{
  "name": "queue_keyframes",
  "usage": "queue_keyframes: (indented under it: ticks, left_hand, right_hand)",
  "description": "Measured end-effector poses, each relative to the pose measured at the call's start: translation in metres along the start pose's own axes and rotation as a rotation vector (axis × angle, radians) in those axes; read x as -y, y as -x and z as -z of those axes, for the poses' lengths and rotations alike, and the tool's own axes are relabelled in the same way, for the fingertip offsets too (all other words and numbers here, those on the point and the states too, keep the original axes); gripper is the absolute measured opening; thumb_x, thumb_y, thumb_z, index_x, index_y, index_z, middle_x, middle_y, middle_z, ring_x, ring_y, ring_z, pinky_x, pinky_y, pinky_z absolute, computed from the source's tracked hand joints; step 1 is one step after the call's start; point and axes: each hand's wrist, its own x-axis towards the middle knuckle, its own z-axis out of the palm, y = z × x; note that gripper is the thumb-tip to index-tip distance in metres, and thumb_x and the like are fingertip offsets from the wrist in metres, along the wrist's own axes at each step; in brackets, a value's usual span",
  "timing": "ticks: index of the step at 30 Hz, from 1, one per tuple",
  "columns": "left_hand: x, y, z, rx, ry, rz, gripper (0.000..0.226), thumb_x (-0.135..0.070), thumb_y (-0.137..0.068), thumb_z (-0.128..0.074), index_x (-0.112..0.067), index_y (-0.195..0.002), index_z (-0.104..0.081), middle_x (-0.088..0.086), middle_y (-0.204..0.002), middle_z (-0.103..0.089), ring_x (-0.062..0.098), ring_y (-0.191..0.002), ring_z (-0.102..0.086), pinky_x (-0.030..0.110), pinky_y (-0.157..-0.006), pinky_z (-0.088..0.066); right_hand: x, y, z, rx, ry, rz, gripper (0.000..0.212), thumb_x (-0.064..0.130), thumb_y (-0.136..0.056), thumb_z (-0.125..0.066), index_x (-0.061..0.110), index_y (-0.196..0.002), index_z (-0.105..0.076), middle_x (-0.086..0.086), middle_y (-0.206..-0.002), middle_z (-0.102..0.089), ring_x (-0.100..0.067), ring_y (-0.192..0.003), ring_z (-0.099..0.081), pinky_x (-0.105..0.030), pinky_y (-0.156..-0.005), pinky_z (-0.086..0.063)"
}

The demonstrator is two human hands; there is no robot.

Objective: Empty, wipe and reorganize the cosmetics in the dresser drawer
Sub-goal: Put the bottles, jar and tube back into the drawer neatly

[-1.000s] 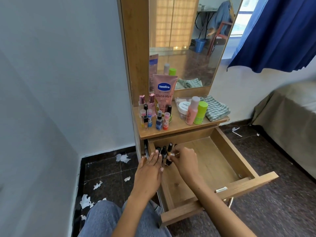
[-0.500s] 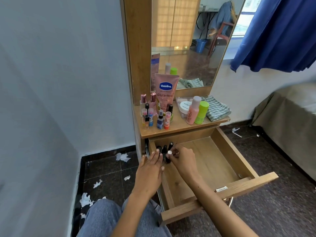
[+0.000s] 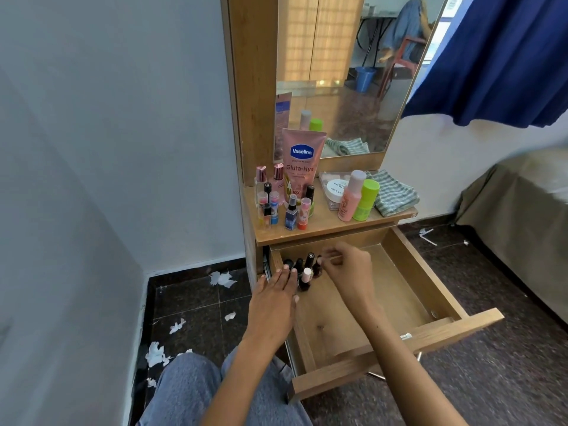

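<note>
My left hand (image 3: 273, 302) is lying flat, fingers straight and together, on the drawer (image 3: 424, 335) edge, touching about five small bottles (image 3: 305, 273) standing in its back left corner. My right hand (image 3: 349, 269) is curling beside them; its grip is blurred.

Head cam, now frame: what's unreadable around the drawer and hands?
- Right hand: fingertips motion-blurred; whether its grip holds a bottle is unclear.
- Small bottles in the drawer back-left corner: partly hidden by left hand; count unclear.
- Drawer back: shadowed under the dresser top.
</note>
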Motion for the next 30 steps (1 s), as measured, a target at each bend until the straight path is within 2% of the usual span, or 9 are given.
queue_keyframes:
  ticks: [3, 6, 9, 11, 16, 19, 23, 26, 30]
  left_hand:
    - [-0.002, -0.002, 0.003, 0.019, -0.013, 0.004, 0.054, -0.028, -0.103, -0.031, -0.019, -0.152, -0.011, 0.002, -0.159, -0.012, 0.013, -0.146, -0.008, 0.034, -0.117, -0.004]
    - [-0.004, -0.006, 0.005, 0.045, -0.052, 0.006, 0.055, -0.027, -0.103, -0.033, -0.017, -0.152, -0.009, 0.003, -0.159, -0.014, 0.015, -0.146, -0.01, 0.036, -0.118, -0.007]
    - [-0.006, -0.009, 0.004, 0.067, -0.078, 0.018, 0.057, -0.026, -0.102, -0.034, -0.016, -0.152, -0.009, 0.005, -0.159, -0.014, 0.017, -0.146, -0.011, 0.037, -0.118, -0.009]
    - [-0.006, -0.01, 0.005, 0.083, -0.088, 0.024, 0.057, -0.026, -0.103, -0.034, -0.015, -0.152, -0.007, 0.005, -0.159, -0.012, 0.017, -0.146, -0.009, 0.037, -0.118, -0.008]
    - [-0.007, -0.009, 0.007, 0.106, -0.098, 0.03, 0.058, -0.028, -0.103, -0.032, -0.015, -0.152, -0.004, 0.004, -0.16, -0.007, 0.017, -0.147, -0.006, 0.036, -0.118, -0.005]
    - [-0.006, -0.01, 0.007, 0.112, -0.096, 0.034, 0.058, -0.028, -0.103, -0.031, -0.015, -0.152, -0.002, 0.004, -0.16, -0.005, 0.017, -0.147, -0.005, 0.036, -0.118, -0.004]
    - [-0.006, -0.008, 0.007, 0.11, -0.088, 0.032, 0.058, -0.029, -0.104, -0.03, -0.015, -0.152, -0.001, 0.003, -0.16, -0.003, 0.016, -0.147, -0.004, 0.035, -0.118, -0.003]
    - [-0.005, -0.008, 0.006, 0.107, -0.084, 0.032, 0.058, -0.029, -0.104, -0.03, -0.015, -0.152, -0.001, 0.004, -0.16, -0.004, 0.016, -0.147, -0.005, 0.036, -0.118, -0.004]
    - [-0.005, -0.007, 0.005, 0.094, -0.067, 0.031, 0.057, -0.029, -0.104, -0.029, -0.014, -0.152, -0.001, 0.003, -0.16, -0.003, 0.016, -0.147, -0.003, 0.035, -0.118, -0.003]
  right_hand:
    - [0.011, -0.017, 0.006, -0.091, -0.022, 0.091, 0.011, 0.007, -0.082, -0.072, 0.013, -0.091, -0.071, 0.003, -0.083, -0.071, -0.004, -0.075, -0.065, -0.021, -0.073, -0.056]
    - [0.018, -0.037, 0.005, -0.154, -0.027, 0.135, 0.019, 0.002, -0.084, -0.067, 0.011, -0.101, -0.069, 0.0, -0.097, -0.071, -0.008, -0.081, -0.064, -0.03, -0.077, -0.057]
    - [0.022, -0.057, -0.002, -0.12, 0.033, 0.165, 0.04, -0.002, -0.087, -0.059, 0.016, -0.123, -0.061, -0.003, -0.116, -0.063, -0.014, -0.094, -0.062, -0.036, -0.081, -0.055]
    - [0.025, -0.065, -0.005, -0.086, 0.11, 0.216, 0.054, -0.004, -0.088, -0.054, 0.022, -0.135, -0.054, -0.006, -0.12, -0.055, -0.018, -0.102, -0.058, -0.034, -0.083, -0.054]
    - [0.035, -0.077, -0.005, -0.033, 0.279, 0.307, 0.062, -0.009, -0.084, -0.057, 0.021, -0.137, -0.052, -0.012, -0.139, -0.047, -0.026, -0.12, -0.051, -0.037, -0.088, -0.053]
    - [0.035, -0.079, -0.004, -0.091, 0.252, 0.329, 0.049, -0.004, -0.082, -0.064, 0.015, -0.127, -0.058, -0.004, -0.132, -0.057, -0.021, -0.118, -0.055, -0.034, -0.088, -0.051]
    - [0.031, -0.076, 0.002, -0.188, 0.153, 0.179, 0.014, 0.014, -0.088, -0.066, 0.016, -0.099, -0.059, 0.0, -0.098, -0.066, -0.018, -0.087, -0.062, -0.033, -0.07, -0.052]
    - [0.024, -0.062, 0.012, -0.24, 0.09, 0.19, 0.013, 0.016, -0.085, -0.071, 0.015, -0.093, -0.06, 0.001, -0.091, -0.065, -0.015, -0.081, -0.061, -0.037, -0.071, -0.053]
    - [0.021, -0.031, 0.029, -0.283, 0.079, 0.224, 0.021, 0.015, -0.084, -0.072, 0.013, -0.103, -0.065, 0.001, -0.098, -0.066, -0.011, -0.082, -0.062, -0.03, -0.072, -0.054]
